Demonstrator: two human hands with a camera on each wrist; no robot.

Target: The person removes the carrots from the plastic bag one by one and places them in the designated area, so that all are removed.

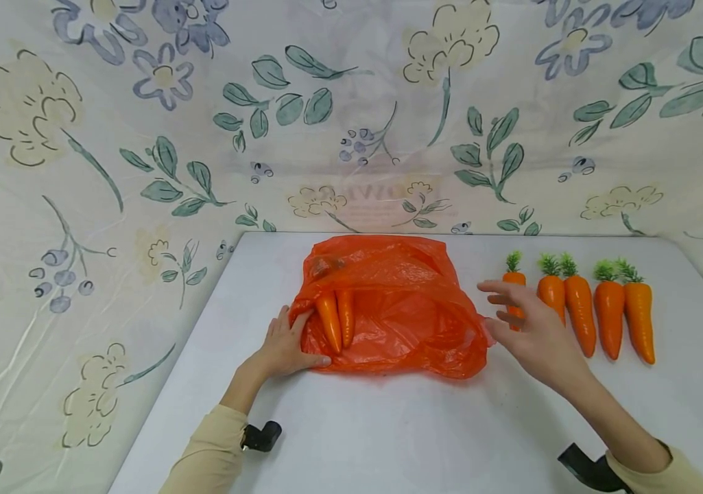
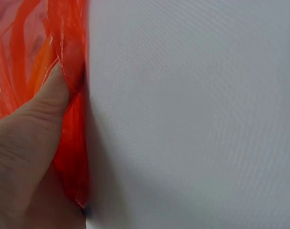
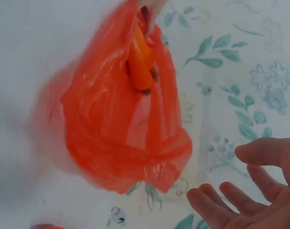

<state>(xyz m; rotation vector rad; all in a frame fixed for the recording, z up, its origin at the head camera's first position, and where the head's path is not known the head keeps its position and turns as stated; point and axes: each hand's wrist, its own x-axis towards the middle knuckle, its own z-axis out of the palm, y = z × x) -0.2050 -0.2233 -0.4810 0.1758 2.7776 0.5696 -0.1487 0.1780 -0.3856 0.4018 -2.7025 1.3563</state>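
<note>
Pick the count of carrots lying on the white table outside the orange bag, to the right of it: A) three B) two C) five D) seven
C: five carrots with green tops lie side by side on the table right of the orange bag, the leftmost partly hidden behind the right hand.

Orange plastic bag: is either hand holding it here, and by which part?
The left hand grips the orange plastic bag at its left edge, thumb pressing the plastic. The right hand is open beside the bag, holding nothing.
</note>
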